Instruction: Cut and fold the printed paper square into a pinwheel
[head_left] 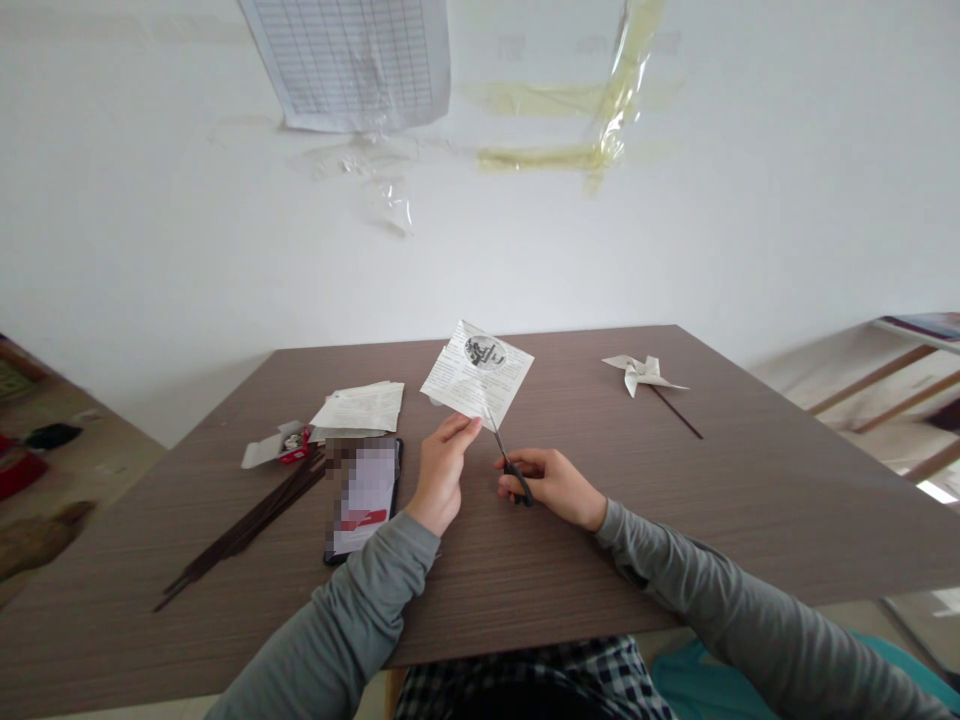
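My left hand (442, 470) pinches the lower corner of a square sheet of printed paper (476, 375), which carries a dark oval picture near its top. In my right hand (551, 485) are black-handled scissors (517, 482), my fingers at the handle loops. Their blades point up and away from me and meet the paper at its lower corner, close to my left fingertips. How far the blades are parted is too small to tell. The paper is held up above the table, tilted towards me.
On the brown table (600, 570), a paper pinwheel (643, 374) on a dark stick lies right. To the left are a paper stack (360, 408), a small open red-and-white box (291, 445), a bundle of dark sticks (247, 520) and a phone (367, 500). A white wall (525, 260) stands behind.
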